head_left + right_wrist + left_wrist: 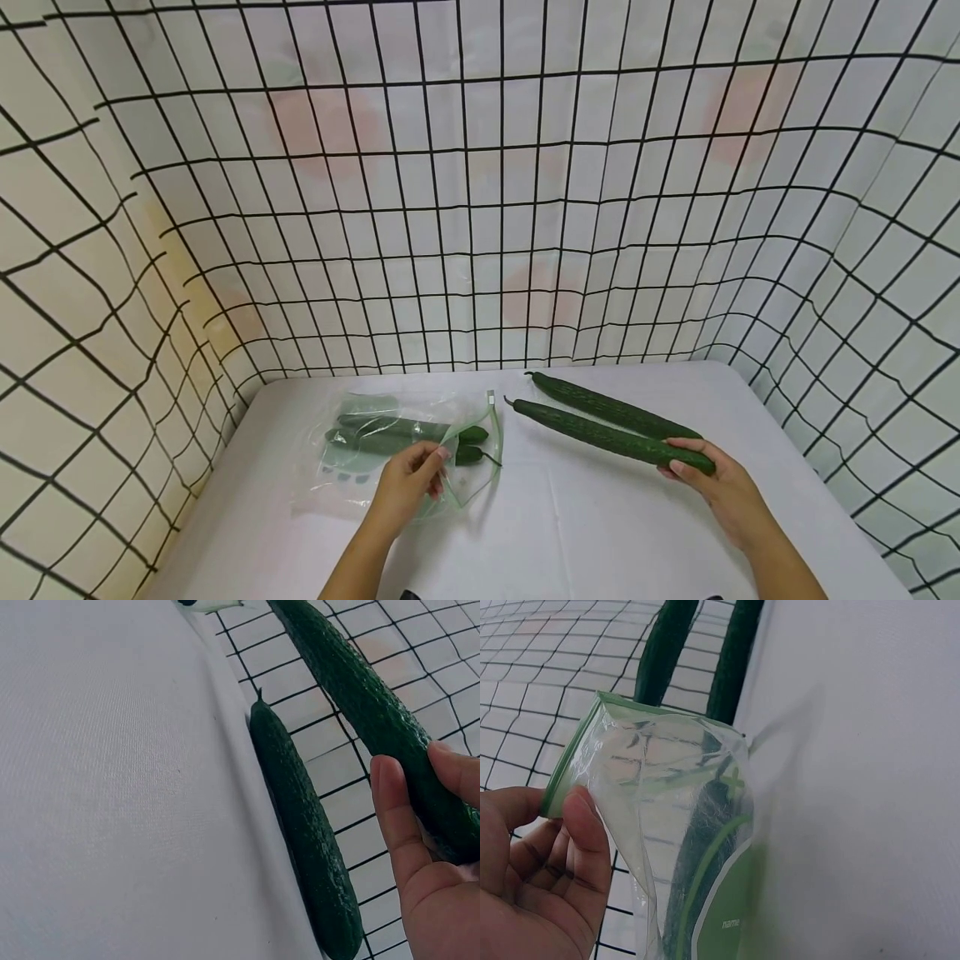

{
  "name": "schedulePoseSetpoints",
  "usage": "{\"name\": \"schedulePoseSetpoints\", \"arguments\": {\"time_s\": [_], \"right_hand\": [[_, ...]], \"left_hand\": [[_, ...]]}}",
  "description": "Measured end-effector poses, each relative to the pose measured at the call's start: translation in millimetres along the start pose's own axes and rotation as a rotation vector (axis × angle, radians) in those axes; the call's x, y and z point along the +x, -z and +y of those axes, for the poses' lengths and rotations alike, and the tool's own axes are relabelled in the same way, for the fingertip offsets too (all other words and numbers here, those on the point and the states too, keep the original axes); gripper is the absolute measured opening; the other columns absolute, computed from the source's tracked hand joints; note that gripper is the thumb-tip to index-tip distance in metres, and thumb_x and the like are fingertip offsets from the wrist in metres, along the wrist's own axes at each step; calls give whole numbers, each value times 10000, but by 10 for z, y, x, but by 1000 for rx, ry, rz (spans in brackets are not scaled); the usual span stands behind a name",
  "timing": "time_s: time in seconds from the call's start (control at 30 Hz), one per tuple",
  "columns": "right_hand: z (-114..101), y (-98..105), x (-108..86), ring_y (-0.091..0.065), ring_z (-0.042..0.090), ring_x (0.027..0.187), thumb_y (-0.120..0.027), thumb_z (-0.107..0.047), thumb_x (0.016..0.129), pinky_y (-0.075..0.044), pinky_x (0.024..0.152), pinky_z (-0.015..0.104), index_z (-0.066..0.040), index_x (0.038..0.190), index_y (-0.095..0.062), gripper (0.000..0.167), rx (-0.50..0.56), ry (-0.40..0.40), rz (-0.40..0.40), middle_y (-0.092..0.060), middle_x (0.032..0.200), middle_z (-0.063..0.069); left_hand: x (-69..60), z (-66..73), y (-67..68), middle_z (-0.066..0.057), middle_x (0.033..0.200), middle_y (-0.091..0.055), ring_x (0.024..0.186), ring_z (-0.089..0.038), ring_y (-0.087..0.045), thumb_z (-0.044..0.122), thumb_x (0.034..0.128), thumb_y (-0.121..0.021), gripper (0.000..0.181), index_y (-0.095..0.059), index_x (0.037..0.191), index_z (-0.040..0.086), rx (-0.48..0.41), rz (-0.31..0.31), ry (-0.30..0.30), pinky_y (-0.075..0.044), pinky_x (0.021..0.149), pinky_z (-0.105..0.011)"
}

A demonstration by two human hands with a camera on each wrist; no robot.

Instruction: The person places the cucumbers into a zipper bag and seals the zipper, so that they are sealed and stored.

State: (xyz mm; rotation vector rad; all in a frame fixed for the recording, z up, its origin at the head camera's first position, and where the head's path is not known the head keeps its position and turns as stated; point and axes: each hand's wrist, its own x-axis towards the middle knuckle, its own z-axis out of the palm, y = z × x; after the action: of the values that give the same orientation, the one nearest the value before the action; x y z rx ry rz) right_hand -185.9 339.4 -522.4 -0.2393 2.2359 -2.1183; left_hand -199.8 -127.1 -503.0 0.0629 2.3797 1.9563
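Observation:
A clear zip bag (352,492) with green edging lies at the left, two cucumbers (405,427) inside it, their ends near its mouth. My left hand (408,483) pinches the bag's green rim (570,750) between thumb and finger, and the mouth stands apart. On the right, my right hand (720,487) grips the near end of a long cucumber (600,433), its thumb on one side and fingers on the other in the right wrist view. A second loose cucumber (600,403) lies just behind the held one, its stem pointing to the back left.
A white cloth (555,533) covers the table. Black wire grid panels (480,208) rise behind the table and on both sides, with pale sheeting behind them.

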Motion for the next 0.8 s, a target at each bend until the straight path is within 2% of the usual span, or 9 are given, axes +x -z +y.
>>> {"name": "schedulePoseSetpoints", "arguments": {"time_s": [0.27, 0.57, 0.8], "right_hand": [[-9, -27, -38, -721, 85, 1041, -574, -56, 1026, -547, 928, 143, 49, 1402, -495, 399, -28, -19, -16, -622, 1229, -108], [-12, -66, -34, -723, 107, 1046, -592, -86, 1022, -560, 929, 173, 57, 1408, -487, 426, -53, -46, -34, -572, 1259, -99], [37, -125, -19, -728, 111, 1029, -597, -63, 1012, -574, 919, 190, 76, 1389, -491, 415, -52, -15, -60, -629, 1225, -97]], "left_hand": [[1, -3, 2, -95, 770, -637, 617, -149, -601, 297, 987, -666, 284, -678, 1009, 15, 5, -4, 2, -576, 571, -269], [-1, -3, -4, -77, 748, -624, 607, -149, -597, 287, 991, -662, 265, -681, 1005, 23, 12, 5, 1, -576, 567, -272], [4, 5, -6, -76, 747, -626, 605, -147, -595, 281, 991, -663, 257, -682, 1001, 25, 9, 11, 2, -574, 565, -269]]}}
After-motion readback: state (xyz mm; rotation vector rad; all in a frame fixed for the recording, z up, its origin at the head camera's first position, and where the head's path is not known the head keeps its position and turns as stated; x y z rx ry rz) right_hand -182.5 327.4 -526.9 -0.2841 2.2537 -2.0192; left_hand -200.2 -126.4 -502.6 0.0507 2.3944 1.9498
